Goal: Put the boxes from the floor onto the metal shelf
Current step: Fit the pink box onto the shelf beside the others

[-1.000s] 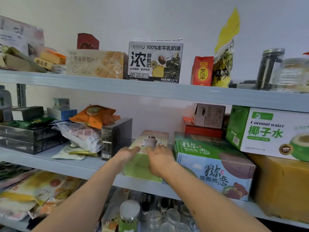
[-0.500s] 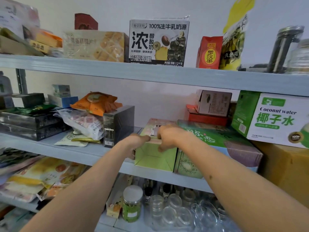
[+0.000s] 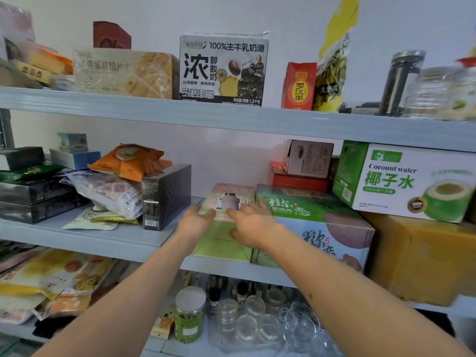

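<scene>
Both hands rest on a pale green box on the middle level of the metal shelf

From the head view, the green box (image 3: 226,225) sits at the front edge of the shelf (image 3: 108,243), touching the kiwi carton (image 3: 316,228) on its right, with a black box (image 3: 164,197) to its left. Left hand (image 3: 197,220) and right hand (image 3: 253,225) lie on it, fingers spread and fairly straight

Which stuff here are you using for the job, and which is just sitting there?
Job: light green box, middle metal shelf, left hand, right hand.
Just sitting: black box, kiwi carton, coconut water carton, jars.
</scene>
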